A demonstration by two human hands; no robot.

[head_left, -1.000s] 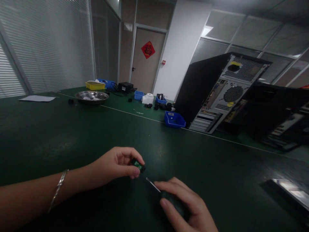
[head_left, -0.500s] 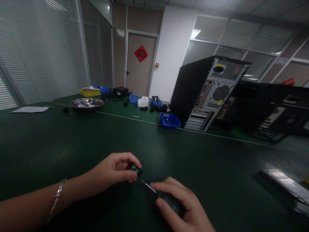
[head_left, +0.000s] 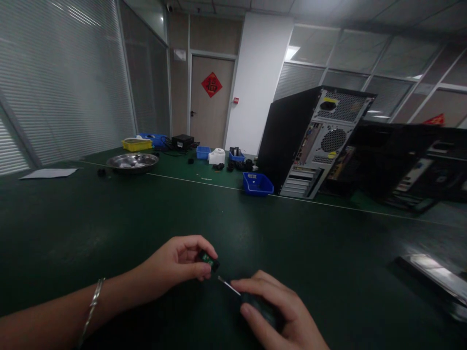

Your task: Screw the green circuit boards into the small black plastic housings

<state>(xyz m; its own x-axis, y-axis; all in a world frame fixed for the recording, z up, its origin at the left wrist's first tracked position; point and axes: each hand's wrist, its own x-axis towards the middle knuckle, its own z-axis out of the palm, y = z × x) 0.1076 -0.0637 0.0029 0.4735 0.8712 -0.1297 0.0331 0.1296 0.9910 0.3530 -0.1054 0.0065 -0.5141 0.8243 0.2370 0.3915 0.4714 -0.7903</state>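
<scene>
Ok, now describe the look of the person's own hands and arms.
The left hand is gloveless, with no ring visible. The left forearm shows no sleeve and wears a thin, shiny silver-coloured bracelet. The right hand is also gloveless; its wrist is out of frame.

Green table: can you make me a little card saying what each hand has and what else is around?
Surface: green table
Left hand: pinching a small dark part with a green face
Right hand: holding a screwdriver by its dark handle
Screwdriver tip: close to the part, apparently not touching
Farther back: metal bowl; blue bin beside a computer tower
Can't tell: what's in the bowl
</scene>
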